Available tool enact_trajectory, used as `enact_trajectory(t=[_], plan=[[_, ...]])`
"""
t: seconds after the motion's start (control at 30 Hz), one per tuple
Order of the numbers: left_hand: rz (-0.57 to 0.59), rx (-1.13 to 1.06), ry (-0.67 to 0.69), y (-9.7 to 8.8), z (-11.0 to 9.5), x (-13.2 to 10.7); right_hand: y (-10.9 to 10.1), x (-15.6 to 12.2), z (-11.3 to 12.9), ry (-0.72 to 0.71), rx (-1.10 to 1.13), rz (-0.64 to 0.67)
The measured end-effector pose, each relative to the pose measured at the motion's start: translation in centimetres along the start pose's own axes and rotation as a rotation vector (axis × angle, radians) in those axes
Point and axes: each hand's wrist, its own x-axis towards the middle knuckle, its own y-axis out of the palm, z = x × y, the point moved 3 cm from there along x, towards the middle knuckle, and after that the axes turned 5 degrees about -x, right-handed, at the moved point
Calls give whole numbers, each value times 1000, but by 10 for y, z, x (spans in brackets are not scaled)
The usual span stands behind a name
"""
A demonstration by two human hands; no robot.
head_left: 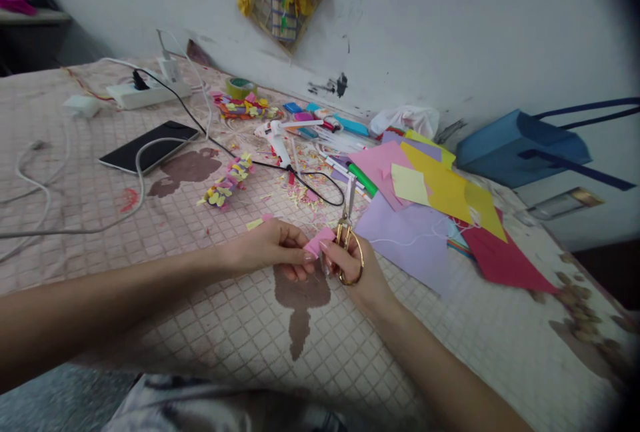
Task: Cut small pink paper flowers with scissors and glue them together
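Note:
A small folded piece of pink paper [319, 241] is pinched between my two hands. My left hand [283, 247] grips its left end with thumb and fingers. On the other end press the thumb and fingers of my right hand [357, 269]. Gold-handled scissors [346, 222] also hang on my right hand, a handle loop around its fingers and the blades pointing away from me. Just beyond my left hand lies a small yellow paper strip [254, 224]. A bundle of yellow, pink and purple paper pieces [227, 182] rests farther back on the left.
A white glue gun [277, 142] stands among paper scraps, its black cord [320, 195] looping nearby. Coloured paper sheets [410, 239] spread to the right, with a blue bag [523, 145] behind. At left are a black tablet-like object [147, 144], white cables and a power strip [145, 93].

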Motion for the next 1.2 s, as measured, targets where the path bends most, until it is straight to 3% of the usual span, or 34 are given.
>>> enact_trajectory(t=[1.2], plan=[[-56,90,5,3,-4,-3,3,-2,3,-11,-29,-19]])
